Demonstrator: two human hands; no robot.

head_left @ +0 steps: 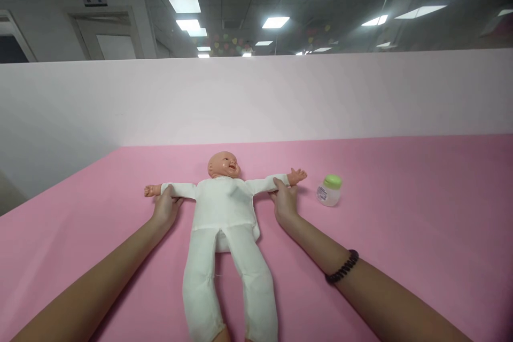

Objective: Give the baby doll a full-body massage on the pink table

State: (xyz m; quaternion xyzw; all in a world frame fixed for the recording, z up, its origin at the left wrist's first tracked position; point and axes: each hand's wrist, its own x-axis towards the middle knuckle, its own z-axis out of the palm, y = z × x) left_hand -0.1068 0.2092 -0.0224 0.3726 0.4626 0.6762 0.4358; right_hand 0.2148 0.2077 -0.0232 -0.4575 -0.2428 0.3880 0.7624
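Table: a pink table (401, 208) spreads out before me, with a pale partition (256, 97) beyond it and ceiling lights (274, 22) above.
Doll: a baby doll (224, 214) lies face up mid-table, arms spread, legs toward me.
Handling: I judge it light and floppy. The white cloth body looks soft and will likely sag if lifted unsupported, while the vinyl head (223, 165) looks firmer. The torso seems the surest hold, with the head supported.
Left hand: my left hand (166, 207) is closed around one cloth arm (178, 189), near the doll's small vinyl hand.
Right hand: my right hand (284, 202) likewise grasps the other cloth arm (264, 184).
Bottle: a small bottle (329, 191) with a green cap stands upright just beyond my right hand, untouched.
Bracelet: a dark beaded bracelet (342, 266) circles my right wrist.
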